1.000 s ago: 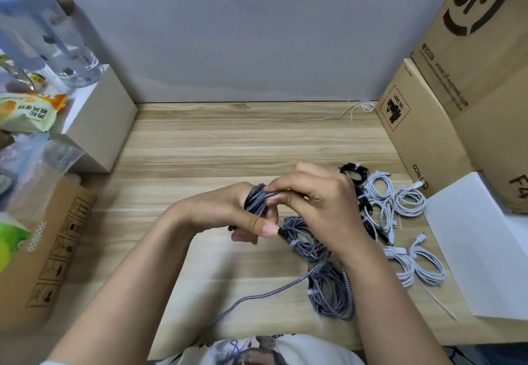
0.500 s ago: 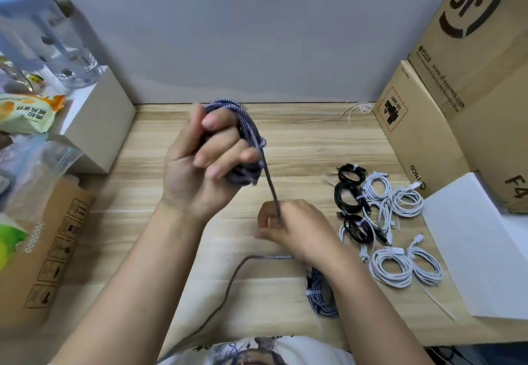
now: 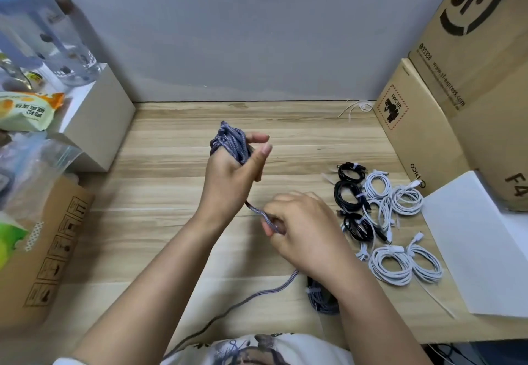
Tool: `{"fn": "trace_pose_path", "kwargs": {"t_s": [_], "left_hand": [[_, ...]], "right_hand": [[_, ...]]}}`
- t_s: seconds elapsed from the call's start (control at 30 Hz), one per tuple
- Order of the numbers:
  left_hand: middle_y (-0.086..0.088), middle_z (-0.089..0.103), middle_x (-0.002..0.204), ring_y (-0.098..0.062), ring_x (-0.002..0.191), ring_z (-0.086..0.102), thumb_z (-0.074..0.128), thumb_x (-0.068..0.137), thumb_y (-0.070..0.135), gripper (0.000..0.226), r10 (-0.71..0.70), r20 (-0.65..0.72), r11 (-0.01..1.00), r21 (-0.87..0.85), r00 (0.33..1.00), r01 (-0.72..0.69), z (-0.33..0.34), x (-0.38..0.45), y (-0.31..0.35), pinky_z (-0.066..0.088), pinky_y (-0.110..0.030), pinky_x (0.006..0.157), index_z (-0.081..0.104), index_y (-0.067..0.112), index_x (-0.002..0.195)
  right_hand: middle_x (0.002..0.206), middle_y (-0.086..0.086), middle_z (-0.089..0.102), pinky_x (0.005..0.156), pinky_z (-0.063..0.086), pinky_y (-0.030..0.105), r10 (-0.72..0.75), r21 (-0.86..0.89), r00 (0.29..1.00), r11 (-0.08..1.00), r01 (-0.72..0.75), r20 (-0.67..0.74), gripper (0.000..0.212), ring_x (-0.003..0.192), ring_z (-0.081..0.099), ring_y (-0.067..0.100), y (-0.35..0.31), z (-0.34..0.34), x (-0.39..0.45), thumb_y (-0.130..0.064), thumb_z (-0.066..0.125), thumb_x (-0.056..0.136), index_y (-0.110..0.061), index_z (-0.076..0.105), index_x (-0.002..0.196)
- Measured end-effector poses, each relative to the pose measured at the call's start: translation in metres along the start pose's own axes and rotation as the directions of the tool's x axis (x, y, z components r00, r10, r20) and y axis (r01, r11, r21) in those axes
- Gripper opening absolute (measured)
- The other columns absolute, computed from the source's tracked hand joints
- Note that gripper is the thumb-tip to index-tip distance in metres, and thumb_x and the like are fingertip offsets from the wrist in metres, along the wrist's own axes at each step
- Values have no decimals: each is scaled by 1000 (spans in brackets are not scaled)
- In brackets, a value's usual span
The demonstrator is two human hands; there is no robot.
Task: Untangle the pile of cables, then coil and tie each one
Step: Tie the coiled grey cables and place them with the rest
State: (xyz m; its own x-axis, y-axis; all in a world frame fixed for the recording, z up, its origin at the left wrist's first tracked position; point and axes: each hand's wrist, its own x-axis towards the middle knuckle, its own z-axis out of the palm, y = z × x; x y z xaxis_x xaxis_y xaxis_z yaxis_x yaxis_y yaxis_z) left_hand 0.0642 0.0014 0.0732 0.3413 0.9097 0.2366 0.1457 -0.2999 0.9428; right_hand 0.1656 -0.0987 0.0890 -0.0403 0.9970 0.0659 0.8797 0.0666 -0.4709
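Observation:
My left hand point(image 3: 233, 176) is raised over the middle of the wooden table point(image 3: 171, 193) and grips a bundle of grey braided cable point(image 3: 228, 140) wound round its fingers. A strand of that cable runs down to my right hand point(image 3: 303, 230), which pinches it just below and to the right. The loose tail point(image 3: 257, 293) trails from under my right hand toward my body. Part of a tied grey coil point(image 3: 321, 297) shows under my right forearm. Tied black coils point(image 3: 353, 202) and tied white coils point(image 3: 400, 262) lie to the right.
Cardboard boxes point(image 3: 457, 107) and a white sheet point(image 3: 483, 239) line the right side. On the left stand a white box point(image 3: 94, 124), a cardboard box point(image 3: 48, 250), plastic bags and a clear bottle point(image 3: 43, 27). A loose white tie point(image 3: 357, 107) lies by the back wall.
My left hand has turned with the bundle, from fingers facing me to its back facing me. My right hand still pinches the strand, shifted slightly right.

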Motion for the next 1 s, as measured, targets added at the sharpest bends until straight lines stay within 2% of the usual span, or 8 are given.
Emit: {"fn": "trace_pose_path", "kwargs": {"t_s": [0.1, 0.23, 0.33, 0.43, 0.57, 0.87, 0.93, 1.0], "left_hand": [[6, 51, 50, -7, 49, 49, 56, 86, 38, 15, 42, 149, 984, 167, 988, -67, -5, -3, -10, 40, -24, 55, 56, 28, 75], [0, 50, 41, -12, 40, 45, 47, 84, 54, 50, -183, 480, 978, 180, 858, 108, -8, -5, -2, 36, -22, 49, 59, 9, 66], [2, 48, 40, -11, 38, 38, 59, 80, 39, 37, -258, 705, 957, 92, 660, 277, -13, -5, 9, 32, -18, 47, 57, 5, 67], [-9, 51, 46, -11, 35, 37, 70, 70, 15, 21, -233, 731, 932, -22, 642, 363, -21, -3, 20, 36, -14, 43, 52, 7, 61], [-9, 37, 38, -10, 31, 31, 71, 68, 25, 19, -119, 798, 892, -176, 591, 417, -28, -1, 25, 46, -19, 52, 57, 22, 55], [6, 24, 34, -13, 29, 23, 58, 88, 27, 34, 327, 933, 492, -303, 149, 816, -6, -30, 15, 49, -21, 66, 39, 19, 61], [5, 24, 34, -14, 30, 22, 55, 90, 25, 27, 466, 859, 340, -394, 211, 854, -6, -30, 20, 50, -22, 69, 43, 20, 66], [8, 26, 35, -12, 31, 23, 54, 91, 22, 24, 513, 767, 160, -526, 385, 835, -10, -25, 30, 49, -25, 67, 46, 18, 69]], "right_hand": [[60, -13, 40, 63, 28, 23, 51, 6, 961, 999, -52, -271, 25, 65, 46, 13, 6, -2, -1, -4, 66, 53, -26, 55, 56], [62, -9, 53, 70, 33, 30, 60, -69, 874, 992, -107, -482, 30, 63, 54, 20, 19, -8, 2, 2, 62, 50, -26, 65, 61], [67, -9, 57, 72, 36, 32, 175, 54, 771, 982, -179, -613, 32, 67, 49, 12, 30, -14, 3, 4, 58, 49, -24, 66, 63], [72, -10, 51, 68, 43, 35, 211, 142, 749, 977, -156, -628, 31, 68, 50, 13, 36, -12, 5, 4, 56, 54, -22, 69, 65], [79, -11, 50, 68, 48, 45, 239, 259, 757, 961, -95, -609, 33, 76, 55, 17, 44, 1, 8, 2, 54, 59, -23, 73, 68], [87, -4, 56, 66, 48, 40, 336, 291, 486, 942, -168, -807, 30, 75, 56, 21, 66, -5, 25, 3, 53, 73, -17, 73, 82], [89, -4, 57, 62, 42, 29, 411, 329, 530, 911, -247, -741, 34, 74, 56, 15, 76, -6, 24, 8, 57, 74, -21, 72, 85], [91, -8, 59, 62, 42, 26, 458, 328, 661, 889, -320, -594, 33, 78, 59, 16, 83, -1, 23, 6, 63, 76, -23, 71, 87]]}}
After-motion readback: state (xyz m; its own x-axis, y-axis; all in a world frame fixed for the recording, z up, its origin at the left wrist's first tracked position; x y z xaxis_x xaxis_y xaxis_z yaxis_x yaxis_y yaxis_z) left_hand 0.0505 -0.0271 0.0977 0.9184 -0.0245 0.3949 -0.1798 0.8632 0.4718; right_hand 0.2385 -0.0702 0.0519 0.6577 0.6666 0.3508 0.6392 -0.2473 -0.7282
